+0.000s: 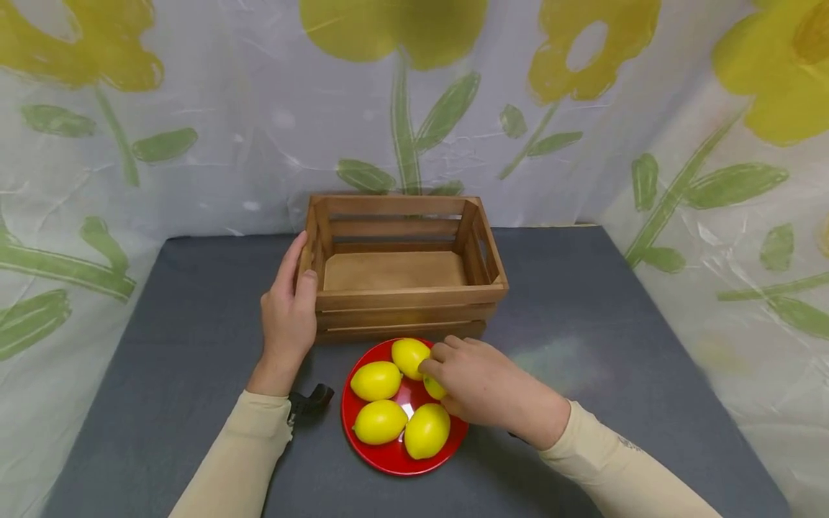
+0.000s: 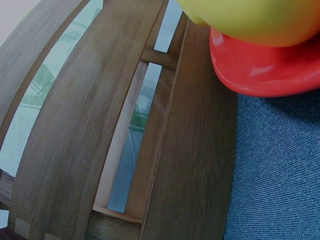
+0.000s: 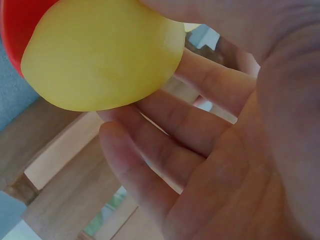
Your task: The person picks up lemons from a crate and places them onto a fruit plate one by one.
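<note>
My left hand [image 1: 289, 316] rests against the left end of a slatted wooden crate [image 1: 408, 295], its fingers lying along the outer side and the thumb by the front corner. No part of that hand shows in the left wrist view. In front of the crate, a round red plate [image 1: 378, 457] carries several yellow lemons [image 1: 379, 422]. Over the plate's right side, my right hand [image 1: 486, 381] grips one lemon [image 3: 105, 55] between thumb and fingers. From the head, the hand hides most of this lemon. Inside the crate, the bare floor shows.
A dark grey cloth-covered table [image 1: 214, 316] lies under everything. A hanging sheet [image 1: 246, 144] painted with yellow flowers stands right behind the crate and along both sides. A black device [image 1: 312, 400] is strapped at the left wrist, close to the plate.
</note>
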A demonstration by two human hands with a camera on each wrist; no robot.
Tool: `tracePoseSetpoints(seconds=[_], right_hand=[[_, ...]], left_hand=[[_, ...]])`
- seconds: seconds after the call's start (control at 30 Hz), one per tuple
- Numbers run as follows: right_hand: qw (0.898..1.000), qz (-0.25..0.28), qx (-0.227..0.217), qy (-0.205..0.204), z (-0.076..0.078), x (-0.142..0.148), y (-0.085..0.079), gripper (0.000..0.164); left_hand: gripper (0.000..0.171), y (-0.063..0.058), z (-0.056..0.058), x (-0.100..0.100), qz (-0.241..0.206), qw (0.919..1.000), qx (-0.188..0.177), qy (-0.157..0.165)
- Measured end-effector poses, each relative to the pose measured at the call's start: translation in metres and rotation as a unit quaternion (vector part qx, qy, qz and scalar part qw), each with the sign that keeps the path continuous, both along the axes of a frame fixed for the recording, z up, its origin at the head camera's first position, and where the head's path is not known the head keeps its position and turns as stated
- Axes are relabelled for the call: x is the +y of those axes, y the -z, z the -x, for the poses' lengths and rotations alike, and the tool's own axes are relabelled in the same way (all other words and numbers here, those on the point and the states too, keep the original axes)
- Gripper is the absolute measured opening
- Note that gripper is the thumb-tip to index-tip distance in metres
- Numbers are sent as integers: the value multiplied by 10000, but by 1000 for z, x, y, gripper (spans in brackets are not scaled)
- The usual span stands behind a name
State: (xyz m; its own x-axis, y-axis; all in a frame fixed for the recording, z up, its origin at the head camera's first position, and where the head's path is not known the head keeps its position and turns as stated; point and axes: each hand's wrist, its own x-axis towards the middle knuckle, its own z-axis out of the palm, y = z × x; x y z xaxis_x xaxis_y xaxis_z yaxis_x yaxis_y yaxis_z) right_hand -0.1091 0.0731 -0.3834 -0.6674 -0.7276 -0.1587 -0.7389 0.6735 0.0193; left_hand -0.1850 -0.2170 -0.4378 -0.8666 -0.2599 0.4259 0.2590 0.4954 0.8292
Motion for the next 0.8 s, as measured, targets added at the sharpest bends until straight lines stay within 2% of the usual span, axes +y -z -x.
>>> tracePoseSetpoints(seconds=[0.2, 0.5, 0.8], right_hand=[[9999, -38, -155, 50, -2, -1, 3, 45], [9999, 18, -123, 23, -2, -1, 7, 42], [9999, 121, -90, 41, -3, -1, 8, 46]], left_hand=[[55, 2, 1, 0, 20, 9999, -99, 1], [56, 2, -1, 0, 10, 10000, -93, -11], [55, 0, 0, 0, -22, 10000, -72, -21]])
